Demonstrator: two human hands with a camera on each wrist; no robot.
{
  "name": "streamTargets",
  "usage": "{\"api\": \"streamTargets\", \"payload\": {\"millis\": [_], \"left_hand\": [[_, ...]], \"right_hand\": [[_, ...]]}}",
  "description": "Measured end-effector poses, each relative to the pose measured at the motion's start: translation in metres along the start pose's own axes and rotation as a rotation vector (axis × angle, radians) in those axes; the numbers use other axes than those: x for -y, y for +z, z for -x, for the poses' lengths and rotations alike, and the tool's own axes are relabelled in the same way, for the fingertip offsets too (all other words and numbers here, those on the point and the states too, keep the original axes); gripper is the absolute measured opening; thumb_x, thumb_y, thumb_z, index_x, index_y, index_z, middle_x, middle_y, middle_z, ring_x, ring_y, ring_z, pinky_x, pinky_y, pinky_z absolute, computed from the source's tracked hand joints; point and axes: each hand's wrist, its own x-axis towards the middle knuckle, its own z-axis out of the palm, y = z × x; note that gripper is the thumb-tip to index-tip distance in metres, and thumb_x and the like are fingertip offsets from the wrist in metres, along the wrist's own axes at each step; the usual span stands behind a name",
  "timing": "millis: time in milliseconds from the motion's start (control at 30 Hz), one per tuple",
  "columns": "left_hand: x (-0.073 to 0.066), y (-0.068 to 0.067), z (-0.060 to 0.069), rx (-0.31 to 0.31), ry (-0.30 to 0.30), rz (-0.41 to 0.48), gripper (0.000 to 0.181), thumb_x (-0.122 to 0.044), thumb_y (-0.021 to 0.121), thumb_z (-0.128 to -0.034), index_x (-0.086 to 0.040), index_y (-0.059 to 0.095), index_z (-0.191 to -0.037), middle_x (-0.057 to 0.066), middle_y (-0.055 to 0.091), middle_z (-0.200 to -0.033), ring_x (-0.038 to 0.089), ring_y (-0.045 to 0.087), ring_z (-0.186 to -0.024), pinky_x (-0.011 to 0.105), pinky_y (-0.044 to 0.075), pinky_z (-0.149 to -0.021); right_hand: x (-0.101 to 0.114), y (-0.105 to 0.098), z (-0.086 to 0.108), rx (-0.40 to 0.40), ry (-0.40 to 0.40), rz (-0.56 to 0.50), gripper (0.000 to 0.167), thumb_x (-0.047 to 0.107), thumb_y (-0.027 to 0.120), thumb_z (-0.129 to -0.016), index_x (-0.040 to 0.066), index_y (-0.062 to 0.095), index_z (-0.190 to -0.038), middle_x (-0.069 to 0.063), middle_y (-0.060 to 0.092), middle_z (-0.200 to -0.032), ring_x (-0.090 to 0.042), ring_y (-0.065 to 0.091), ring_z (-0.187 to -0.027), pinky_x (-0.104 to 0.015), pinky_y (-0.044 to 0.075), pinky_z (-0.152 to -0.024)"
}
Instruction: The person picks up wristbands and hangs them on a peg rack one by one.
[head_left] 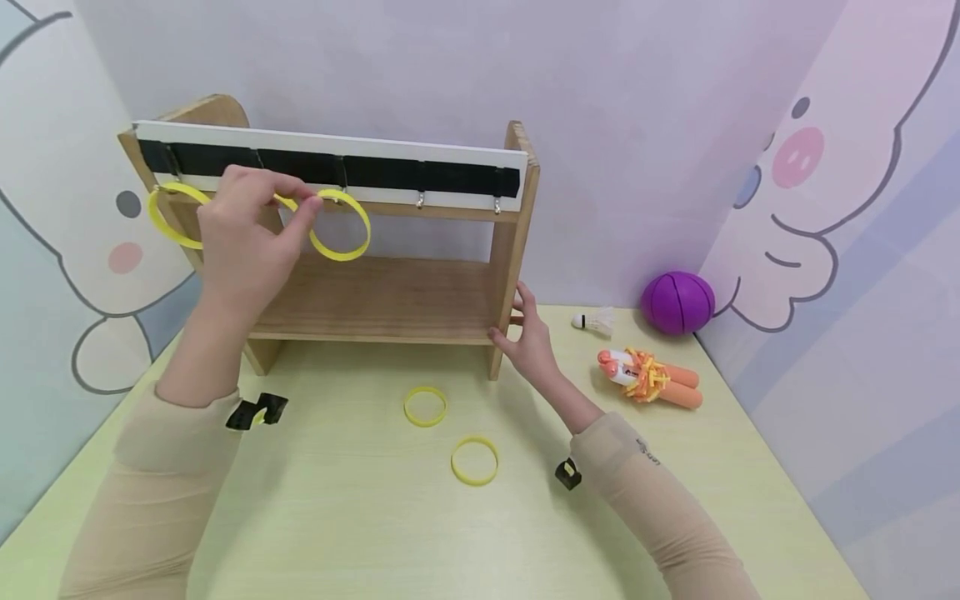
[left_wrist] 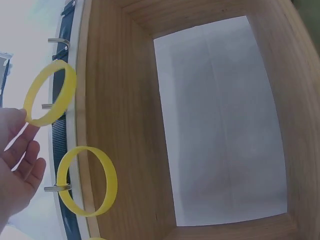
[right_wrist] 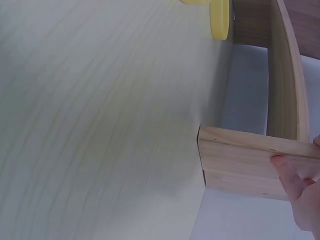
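My left hand [head_left: 251,237] pinches a yellow ring [head_left: 367,229] at its left edge, in front of the hook strip on the wooden rack [head_left: 390,300]. Another yellow ring [head_left: 155,221] hangs at the strip's left end; a bit of yellow shows behind the fingers. In the left wrist view, the pinched ring [left_wrist: 68,90] is at a hook, and a ring [left_wrist: 113,182] hangs on the hook beside it. Two bare hooks [head_left: 421,199] stand at the right. My right hand [head_left: 532,342] grips the rack's right side panel low down, thumb at its front edge.
Two yellow rings [head_left: 446,408] [head_left: 475,482] lie on the table [head_left: 360,517] before the rack. To the right are a shuttlecock [head_left: 597,321], a purple ball [head_left: 677,302] and orange-and-white sticks [head_left: 678,386]. A wall [head_left: 615,150] stands behind the rack.
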Motion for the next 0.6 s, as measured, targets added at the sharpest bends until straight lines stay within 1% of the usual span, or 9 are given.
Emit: {"api": "streamTargets", "payload": {"millis": [100, 167, 267, 333, 500, 600], "left_hand": [[0.003, 0.002, -0.003, -0.007, -0.004, -0.016, 0.018, -0.012, 0.069, -0.0856, 0.006, 0.068, -0.089, 0.018, 0.068, -0.084, 0.031, 0.051, -0.085, 0.016, 0.035, -0.074], [0.006, 0.003, -0.005, -0.001, 0.001, -0.026, 0.017, -0.012, 0.068, -0.0859, 0.006, 0.068, -0.088, 0.018, 0.068, -0.084, 0.031, 0.050, -0.084, 0.017, 0.033, -0.074], [0.009, 0.005, -0.007, 0.024, 0.025, -0.053, 0.018, -0.012, 0.068, -0.0865, 0.006, 0.068, -0.088, 0.018, 0.068, -0.083, 0.032, 0.049, -0.084, 0.021, 0.031, -0.074], [0.011, 0.007, -0.007, 0.030, 0.028, -0.068, 0.017, -0.011, 0.068, -0.0861, 0.005, 0.068, -0.088, 0.018, 0.068, -0.082, 0.032, 0.049, -0.085, 0.024, 0.029, -0.074], [0.015, 0.010, -0.008, 0.046, 0.033, -0.101, 0.014, -0.009, 0.068, -0.0858, 0.005, 0.069, -0.088, 0.019, 0.068, -0.083, 0.032, 0.049, -0.087, 0.032, 0.031, -0.074], [0.017, 0.011, -0.007, 0.069, 0.048, -0.118, 0.014, -0.009, 0.067, -0.0860, 0.005, 0.069, -0.089, 0.019, 0.068, -0.084, 0.033, 0.049, -0.088, 0.035, 0.033, -0.076]], "right_hand": [[-0.001, 0.000, 0.000, 0.002, -0.001, 0.002, 0.084, 0.004, 0.071, -0.080, 0.020, 0.021, -0.146, -0.019, 0.056, -0.124, -0.032, 0.065, -0.093, -0.044, 0.055, -0.072], [-0.001, 0.000, 0.000, 0.002, 0.000, 0.003, 0.084, 0.004, 0.071, -0.080, 0.020, 0.021, -0.146, -0.019, 0.056, -0.125, -0.032, 0.065, -0.094, -0.044, 0.055, -0.071], [-0.002, 0.000, 0.000, 0.001, 0.001, 0.006, 0.084, 0.004, 0.071, -0.080, 0.020, 0.021, -0.145, -0.018, 0.056, -0.125, -0.032, 0.065, -0.094, -0.044, 0.055, -0.072], [-0.002, 0.000, 0.000, 0.002, 0.001, 0.008, 0.084, 0.004, 0.071, -0.080, 0.020, 0.021, -0.145, -0.018, 0.056, -0.125, -0.032, 0.066, -0.094, -0.044, 0.055, -0.073], [-0.003, 0.001, 0.000, 0.003, 0.004, -0.003, 0.084, 0.003, 0.070, -0.080, 0.020, 0.021, -0.145, -0.019, 0.056, -0.125, -0.033, 0.065, -0.094, -0.044, 0.055, -0.072], [-0.002, 0.001, -0.001, 0.002, 0.005, -0.008, 0.084, 0.003, 0.070, -0.080, 0.021, 0.021, -0.145, -0.020, 0.055, -0.125, -0.033, 0.065, -0.093, -0.044, 0.055, -0.072]]}}
